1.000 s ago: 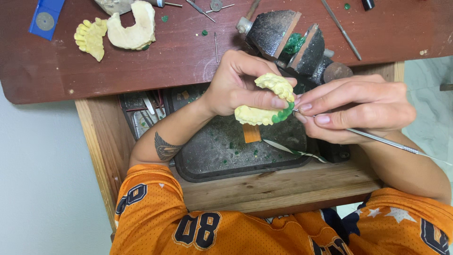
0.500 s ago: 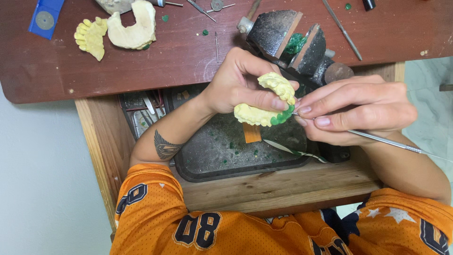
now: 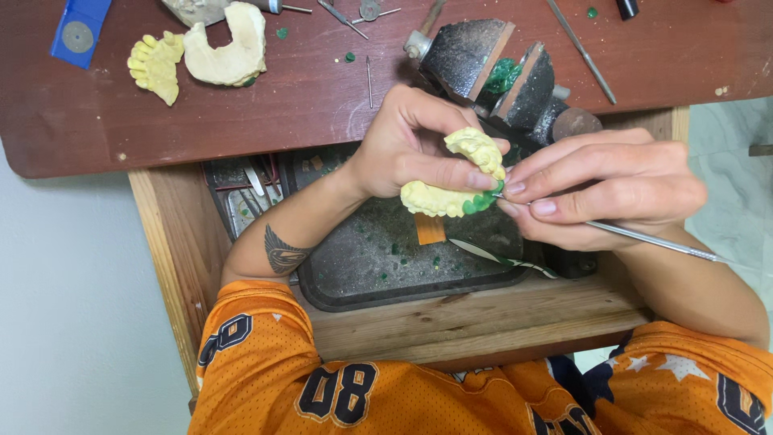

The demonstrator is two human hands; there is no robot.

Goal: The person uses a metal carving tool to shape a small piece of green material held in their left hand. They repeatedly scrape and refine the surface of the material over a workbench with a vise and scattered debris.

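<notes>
**Carving green wax on a yellow dental cast over the dark tray**

Holding the yellow dental cast [image 3: 455,189] near the centre of the head view, the left hand [image 3: 411,149] had its grip pinching the cast, thumb laid along the front and fingers curled over the top; the cast hung above the dark metal tray [image 3: 378,266], not touching it. A patch of green wax [image 3: 481,201] sat on the cast's end at about 3 o'clock, just beside the right hand [image 3: 612,189]; that hand's grip was pressed together around a thin metal tool [image 3: 660,242], held like a pen, its tip meeting the green wax while the shaft ran out toward 4 o'clock past the wrist.

The tray sat in a wooden drawer [image 3: 451,322] pulled out below the desk [image 3: 322,97]; green crumbs dotted the tray, and a small orange piece [image 3: 429,228] lay on it directly under the cast. At 12 o'clock from the hands stood a dark vise-like block [image 3: 499,68] with green material between its halves. At 10 o'clock, well apart from the hands, lay a second yellow cast [image 3: 155,66] and a pale horseshoe-shaped cast [image 3: 229,50], the two just beside each other; a blue strip with a round disc [image 3: 79,32] lay beyond them at the desk's far corner. Slim metal instruments [image 3: 581,50] lay near 1 o'clock. An orange jersey [image 3: 322,379] filled the 6 o'clock edge.
</notes>
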